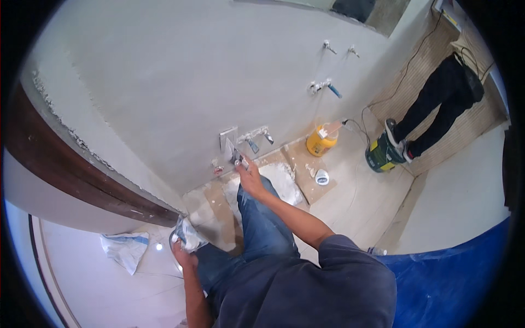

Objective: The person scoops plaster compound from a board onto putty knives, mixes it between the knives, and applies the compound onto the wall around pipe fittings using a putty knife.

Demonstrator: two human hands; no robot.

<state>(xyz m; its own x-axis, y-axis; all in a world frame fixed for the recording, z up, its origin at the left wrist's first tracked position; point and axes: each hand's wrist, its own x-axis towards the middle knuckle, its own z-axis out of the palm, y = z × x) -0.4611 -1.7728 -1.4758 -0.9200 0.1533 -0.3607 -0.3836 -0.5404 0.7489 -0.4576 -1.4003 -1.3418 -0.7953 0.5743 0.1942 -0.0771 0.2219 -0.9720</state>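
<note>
My right hand (251,177) is closed around a putty knife (237,158) and reaches toward the lower part of the grey wall (158,87). The knife's blade is close to a square plate (228,133) set in the wall; whether they touch I cannot tell. Just right of the plate, pipe fittings (258,139) smeared with white stick out. Low at the left, my left hand (183,254) grips a crumpled white-and-blue plastic bag (188,236) with white paste on it. Its fingers are partly hidden by the bag.
A yellow bucket (321,143) stands by the wall, near a white lid (322,176) on cardboard (306,164). Farther right, another person (437,104) stands on a dark green bucket (377,158). A dark wooden door frame (82,175) and a white sack (124,249) are at left.
</note>
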